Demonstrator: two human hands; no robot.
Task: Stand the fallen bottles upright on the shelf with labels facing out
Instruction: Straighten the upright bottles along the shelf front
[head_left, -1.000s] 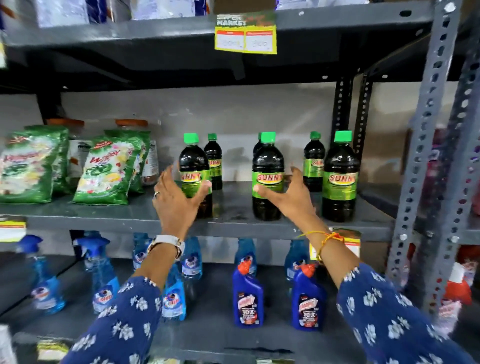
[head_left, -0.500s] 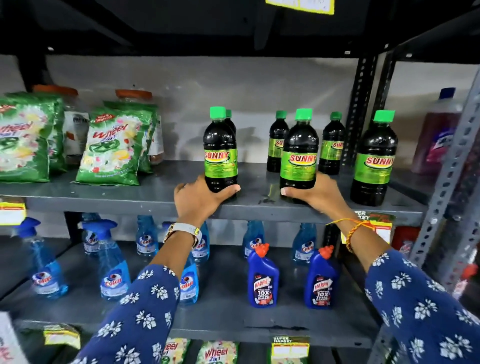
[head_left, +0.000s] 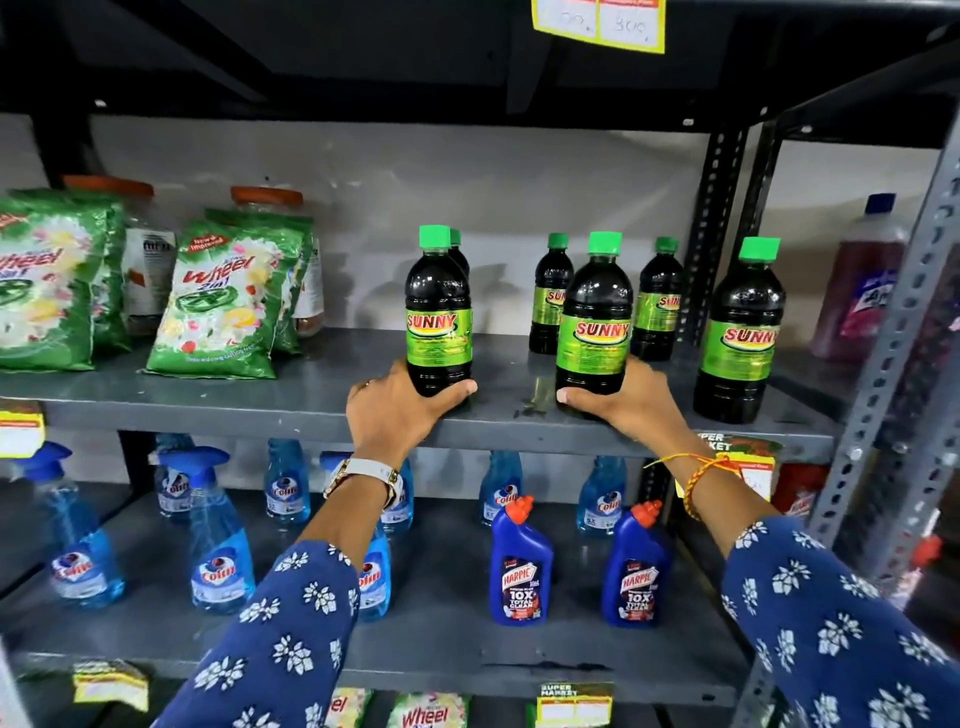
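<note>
A: Two dark Sunny bottles with green caps stand upright at the front edge of the grey middle shelf (head_left: 260, 410), labels facing out: the left bottle (head_left: 439, 312) and the centre bottle (head_left: 594, 325).

B: And the hands?

A: The left hand (head_left: 397, 415) is wrapped around the left bottle's base, thumb across the front. The right hand (head_left: 631, 402) clasps the centre bottle's base the same way.

B: What surrounds them?

A: A third Sunny bottle (head_left: 743, 332) stands upright to the right, untouched; smaller ones (head_left: 658, 301) stand behind. Green Wheel detergent packs (head_left: 223, 301) lean at the left. On the lower shelf, blue Colin spray bottles (head_left: 221, 545) and two Harpic bottles (head_left: 521, 566) stand. A watch (head_left: 371, 475) circles the left wrist, a thread band (head_left: 698, 475) the right.
</note>
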